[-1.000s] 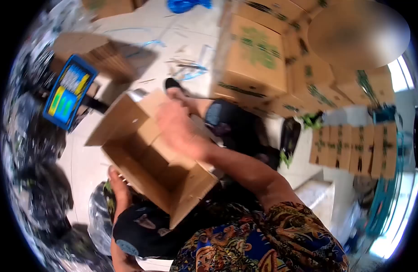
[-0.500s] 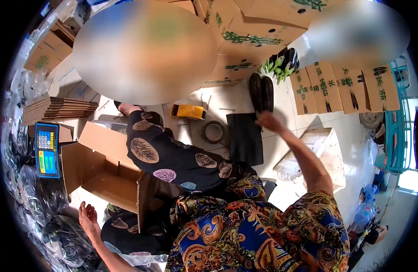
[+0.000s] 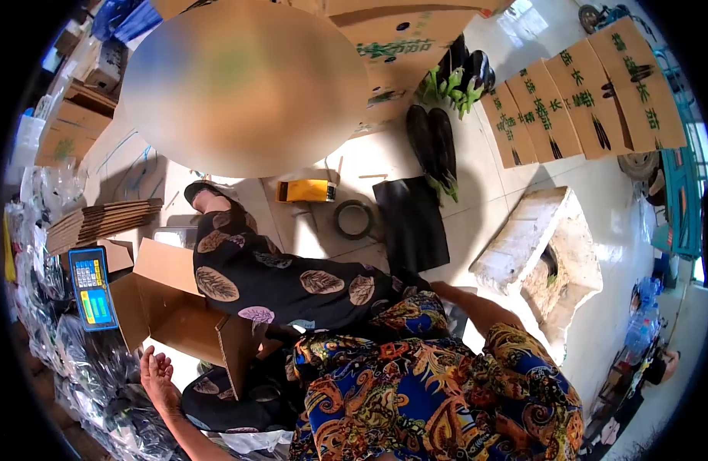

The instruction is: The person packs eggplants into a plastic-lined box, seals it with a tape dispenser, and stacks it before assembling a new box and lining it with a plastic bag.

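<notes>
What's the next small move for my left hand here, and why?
I'd probably close your left hand on the nearest edge of the cardboard box: its flaps stand open, the fingers are spread beside it, gripping nothing, and no visible hand is steadying it.

My one camera sits on my head and looks forward and steeply down, with my patterned shirt (image 3: pixel 438 384) close at the bottom edge. Its wide, round-edged view takes in the open carton (image 3: pixel 186 324) near me at left and reaches across the tiled floor (image 3: pixel 481 188) to larger boxes (image 3: pixel 415 34) farther off.
</notes>
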Motion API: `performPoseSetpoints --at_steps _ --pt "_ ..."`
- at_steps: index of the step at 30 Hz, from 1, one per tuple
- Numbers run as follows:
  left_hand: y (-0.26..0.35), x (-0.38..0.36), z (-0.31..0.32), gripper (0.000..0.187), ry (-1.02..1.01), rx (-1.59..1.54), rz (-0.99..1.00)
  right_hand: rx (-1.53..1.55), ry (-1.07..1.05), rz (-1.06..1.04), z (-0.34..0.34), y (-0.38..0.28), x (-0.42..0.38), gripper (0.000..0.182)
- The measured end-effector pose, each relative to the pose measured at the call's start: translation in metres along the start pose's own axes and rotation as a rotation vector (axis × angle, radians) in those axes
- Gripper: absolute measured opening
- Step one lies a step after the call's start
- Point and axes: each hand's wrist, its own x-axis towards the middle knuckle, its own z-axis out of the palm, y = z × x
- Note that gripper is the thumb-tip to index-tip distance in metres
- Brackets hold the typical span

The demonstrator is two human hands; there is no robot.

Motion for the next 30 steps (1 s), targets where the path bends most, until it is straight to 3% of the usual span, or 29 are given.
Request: performPoseSetpoints --at_steps 1,7,9,11,15,17,19,21,25,29,30 --pt "-0.001 0.003 -0.002 0.033 -0.104 0.017 0.022 0.047 -0.012 0.044 -0.013 -0.021 -0.028 0.052" --pt "0.05 -0.02 0.071 0.033 -0.003 0.409 -0.015 0.226 0.028 0.069 -0.027 -0.065 -0.07 0.042" --pt "0.053 -0.017 0.081 0.033 -0.068 0.473 -0.043 0.259 0.06 0.04 -0.047 -0.078 -0.061 0.039" --pt "0.04 -0.017 0.087 0.036 -0.208 0.578 0.132 0.298 0.083 0.019 -0.073 -0.092 -0.055 0.036" --pt "0.06 -0.063 0.147 0.056 -0.493 0.46 0.166 0.348 0.121 -0.043 -0.132 -0.136 -0.042 0.031" --pt "0.056 -0.081 0.169 0.066 -0.507 0.931 0.629 0.378 0.131 -0.089 -0.161 -0.162 -0.041 0.028" --pt "0.028 -0.089 0.177 0.058 -0.43 1.054 0.541 0.438 0.138 -0.156 -0.185 -0.183 -0.04 0.026" --pt "0.011 -0.074 0.175 0.032 -0.207 1.102 0.557 0.518 0.156 -0.22 -0.21 -0.201 -0.049 0.024" --pt "0.01 -0.02 0.146 0.028 0.005 1.222 0.68 0.662 0.189 -0.384 -0.262 -0.256 -0.081 0.021" --pt "0.0 0.033 0.107 0.025 0.244 1.184 0.622 0.66 0.378 -0.504 -0.275 -0.268 -0.082 0.02" --pt "0.007 0.03 0.109 0.024 0.184 1.241 0.531 0.619 0.39 -0.481 -0.285 -0.287 -0.107 0.025"
